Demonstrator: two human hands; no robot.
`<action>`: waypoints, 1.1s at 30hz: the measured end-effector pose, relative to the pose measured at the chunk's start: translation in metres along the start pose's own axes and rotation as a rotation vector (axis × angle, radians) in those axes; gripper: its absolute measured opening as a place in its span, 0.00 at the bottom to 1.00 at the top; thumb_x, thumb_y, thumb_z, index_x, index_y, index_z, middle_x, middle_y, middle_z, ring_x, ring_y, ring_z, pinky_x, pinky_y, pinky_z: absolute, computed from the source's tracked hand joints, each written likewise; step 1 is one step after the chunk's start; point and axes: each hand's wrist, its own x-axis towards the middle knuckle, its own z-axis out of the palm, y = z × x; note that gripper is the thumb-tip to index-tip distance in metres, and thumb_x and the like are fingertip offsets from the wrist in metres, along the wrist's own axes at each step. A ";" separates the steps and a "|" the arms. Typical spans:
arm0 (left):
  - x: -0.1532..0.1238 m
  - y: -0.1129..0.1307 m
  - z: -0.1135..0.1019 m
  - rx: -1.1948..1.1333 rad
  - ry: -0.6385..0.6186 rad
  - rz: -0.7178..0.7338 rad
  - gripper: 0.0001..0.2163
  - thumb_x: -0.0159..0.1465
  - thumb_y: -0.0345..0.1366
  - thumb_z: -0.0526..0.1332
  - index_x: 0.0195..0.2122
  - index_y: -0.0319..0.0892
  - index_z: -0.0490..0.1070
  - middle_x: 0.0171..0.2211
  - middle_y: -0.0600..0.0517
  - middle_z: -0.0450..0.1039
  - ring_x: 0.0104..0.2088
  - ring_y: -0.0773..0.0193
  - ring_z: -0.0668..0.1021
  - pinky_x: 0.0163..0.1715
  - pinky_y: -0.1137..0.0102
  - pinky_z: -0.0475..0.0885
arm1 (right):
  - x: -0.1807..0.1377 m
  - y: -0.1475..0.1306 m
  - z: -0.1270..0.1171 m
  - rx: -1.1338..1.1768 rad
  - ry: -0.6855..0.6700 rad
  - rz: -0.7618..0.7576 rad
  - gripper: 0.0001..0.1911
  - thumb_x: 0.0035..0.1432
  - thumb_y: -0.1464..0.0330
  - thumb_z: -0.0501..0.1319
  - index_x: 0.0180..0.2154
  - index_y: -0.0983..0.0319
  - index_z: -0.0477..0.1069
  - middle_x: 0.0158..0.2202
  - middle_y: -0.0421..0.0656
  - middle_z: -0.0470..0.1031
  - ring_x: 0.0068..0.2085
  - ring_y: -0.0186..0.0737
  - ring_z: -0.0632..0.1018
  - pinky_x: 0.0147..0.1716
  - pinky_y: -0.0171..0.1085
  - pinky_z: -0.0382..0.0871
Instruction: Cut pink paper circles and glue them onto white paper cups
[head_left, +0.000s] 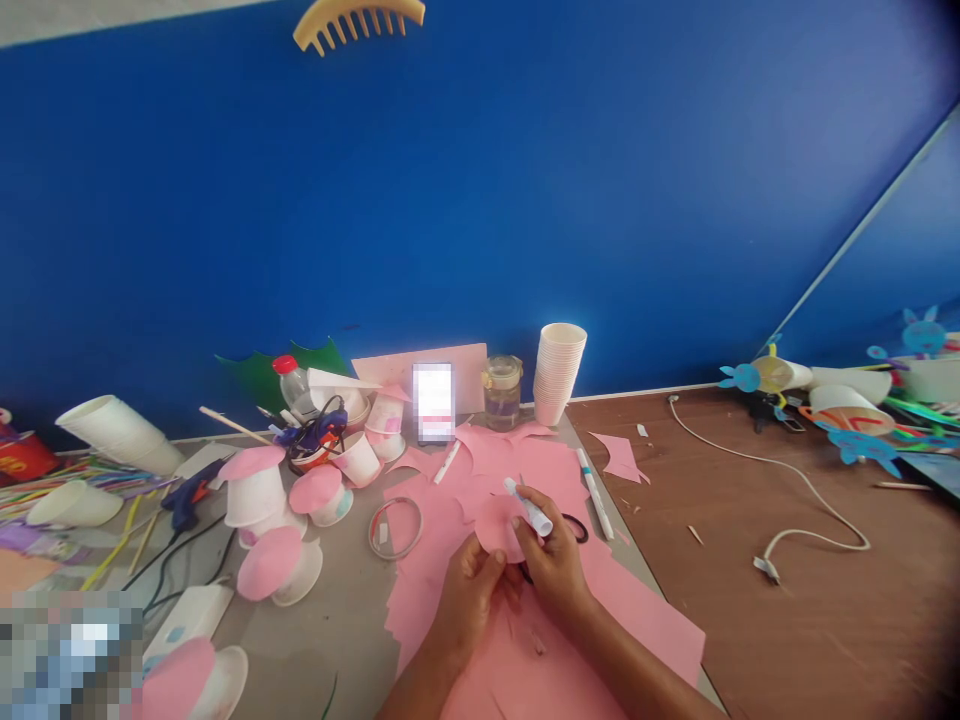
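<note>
A round piece of pink paper [498,524] is pinched at its lower edge by my left hand [474,580], thumb on top. My right hand [553,555] is closed around a short white tube [534,512], like a thick marker or glue pen; which one I cannot tell. The right thumb lies at the paper circle's right edge. Both hands are above pink paper sheets [645,610]. Partly hidden by my right hand, a dark loop [576,528], which looks like a scissors handle, rests on the sheets. To the right is a white marker [596,495].
Several white paper cups with pink discs [268,563] stand at left, near a blue glue gun [184,500] and a tape ring [395,528]. Behind are a phone [433,400], a glass jar [502,392] and stacked paper cups [559,370]. A white cable [795,465] crosses the brown table at right.
</note>
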 end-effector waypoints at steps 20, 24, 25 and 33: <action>-0.001 0.001 0.002 0.049 0.028 -0.013 0.16 0.58 0.49 0.60 0.28 0.39 0.64 0.21 0.51 0.73 0.16 0.68 0.72 0.19 0.72 0.66 | -0.001 0.001 0.000 0.006 -0.039 0.015 0.16 0.58 0.67 0.55 0.48 0.61 0.67 0.43 0.47 0.74 0.41 0.44 0.76 0.38 0.41 0.72; -0.001 0.000 0.001 0.061 0.033 -0.016 0.16 0.59 0.49 0.60 0.28 0.39 0.64 0.21 0.51 0.73 0.16 0.68 0.72 0.18 0.72 0.66 | -0.001 0.003 0.000 -0.008 -0.035 -0.013 0.17 0.57 0.67 0.56 0.48 0.61 0.67 0.45 0.47 0.74 0.43 0.43 0.76 0.40 0.39 0.72; -0.001 0.000 0.001 0.065 0.027 -0.014 0.16 0.59 0.49 0.60 0.28 0.39 0.65 0.22 0.51 0.73 0.16 0.68 0.72 0.18 0.73 0.66 | -0.001 0.003 0.000 -0.017 -0.033 -0.023 0.17 0.57 0.67 0.56 0.48 0.61 0.68 0.46 0.47 0.74 0.43 0.43 0.76 0.40 0.39 0.72; -0.001 -0.004 -0.001 0.062 0.034 -0.033 0.16 0.59 0.48 0.59 0.28 0.39 0.65 0.22 0.52 0.73 0.15 0.69 0.71 0.16 0.73 0.66 | -0.001 0.002 0.000 -0.008 -0.032 -0.037 0.16 0.58 0.68 0.55 0.48 0.61 0.68 0.43 0.47 0.75 0.44 0.43 0.76 0.42 0.40 0.72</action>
